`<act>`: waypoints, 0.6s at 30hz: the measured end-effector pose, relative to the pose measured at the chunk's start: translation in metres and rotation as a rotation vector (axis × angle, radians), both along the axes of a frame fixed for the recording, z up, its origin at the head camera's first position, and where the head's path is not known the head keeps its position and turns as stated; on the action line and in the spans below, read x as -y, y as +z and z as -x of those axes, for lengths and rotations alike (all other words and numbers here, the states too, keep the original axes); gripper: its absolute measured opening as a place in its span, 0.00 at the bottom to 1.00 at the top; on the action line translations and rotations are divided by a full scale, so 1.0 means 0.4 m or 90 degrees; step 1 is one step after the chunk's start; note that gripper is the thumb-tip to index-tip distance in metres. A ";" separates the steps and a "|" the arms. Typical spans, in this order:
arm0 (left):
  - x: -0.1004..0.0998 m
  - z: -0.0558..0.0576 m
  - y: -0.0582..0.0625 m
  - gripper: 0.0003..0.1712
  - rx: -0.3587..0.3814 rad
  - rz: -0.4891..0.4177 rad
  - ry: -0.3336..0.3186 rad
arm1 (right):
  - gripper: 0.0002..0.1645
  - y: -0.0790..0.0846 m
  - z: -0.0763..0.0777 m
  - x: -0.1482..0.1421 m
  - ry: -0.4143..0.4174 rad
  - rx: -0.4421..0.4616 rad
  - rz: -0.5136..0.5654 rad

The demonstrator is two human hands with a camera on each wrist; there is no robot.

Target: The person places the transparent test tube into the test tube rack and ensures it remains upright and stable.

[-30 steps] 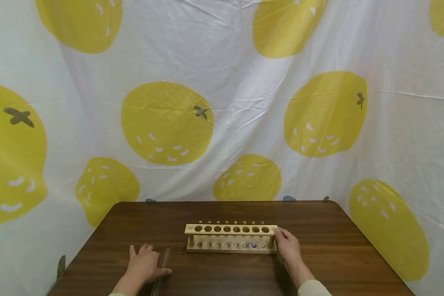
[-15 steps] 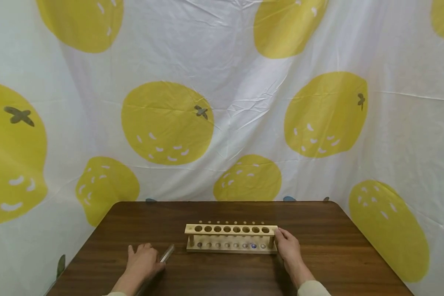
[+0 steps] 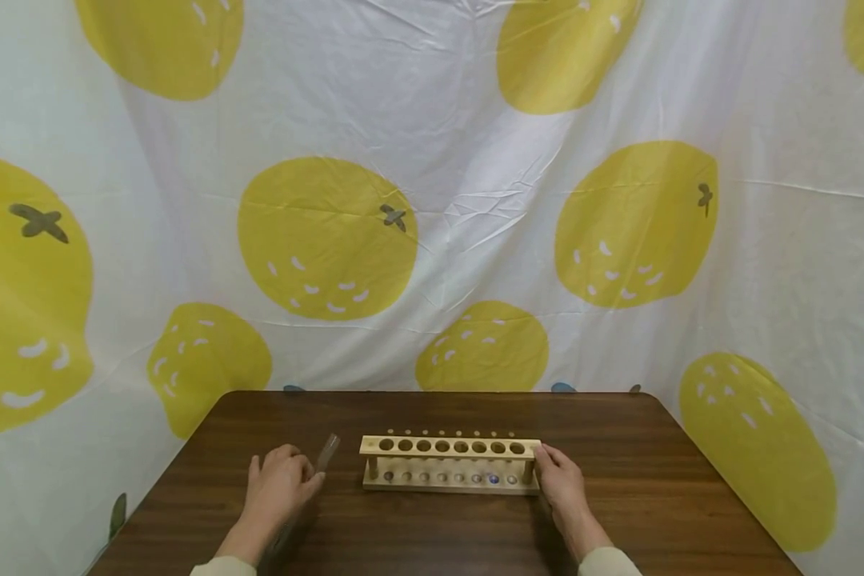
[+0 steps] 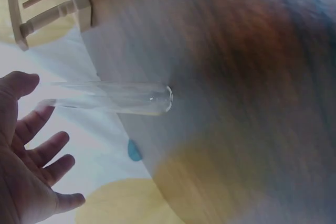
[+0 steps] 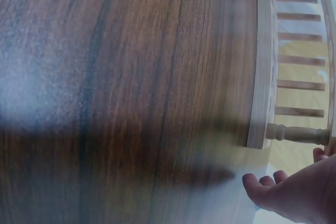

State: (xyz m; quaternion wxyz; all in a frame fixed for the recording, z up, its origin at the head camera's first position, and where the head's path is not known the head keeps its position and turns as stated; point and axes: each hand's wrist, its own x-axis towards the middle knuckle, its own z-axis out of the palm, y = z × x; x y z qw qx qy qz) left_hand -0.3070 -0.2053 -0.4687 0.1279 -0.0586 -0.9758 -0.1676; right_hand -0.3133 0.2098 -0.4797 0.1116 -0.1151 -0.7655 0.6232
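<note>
My left hand (image 3: 277, 484) is left of the wooden test tube rack (image 3: 450, 446) in the head view. Its thumb and index finger pinch a clear glass test tube (image 4: 126, 97), while the other fingers spread away from it in the left wrist view. The tube slants, and one end shows past the fingertips (image 3: 330, 452). At the rack's right end, my right hand (image 3: 565, 484) holds the top bar by its tip. Seen from the right wrist, its lower fingers (image 5: 252, 184) hang beside the rack, and the grip on the bar is partly out of frame.
The rack stands upright, with a row of round holes in its top bar and short pegs (image 3: 442, 434) behind. A blue spot (image 3: 494, 478) shows in its base. Beyond the brown table (image 3: 432, 536) hangs a white cloth (image 3: 468, 240) printed with yellow lemons.
The left fingers have closed on the test tube and lifted it; its far end has risen and moved away from the body. The rack and right hand have stayed in place.
</note>
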 end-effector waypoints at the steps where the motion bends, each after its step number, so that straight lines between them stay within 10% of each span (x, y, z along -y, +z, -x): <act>1: -0.002 0.002 0.004 0.15 -0.010 -0.009 0.002 | 0.32 0.001 -0.001 0.001 0.000 0.000 -0.001; 18: -0.050 0.036 0.095 0.13 -0.196 -0.105 0.001 | 0.32 -0.002 0.000 -0.004 0.004 0.011 -0.005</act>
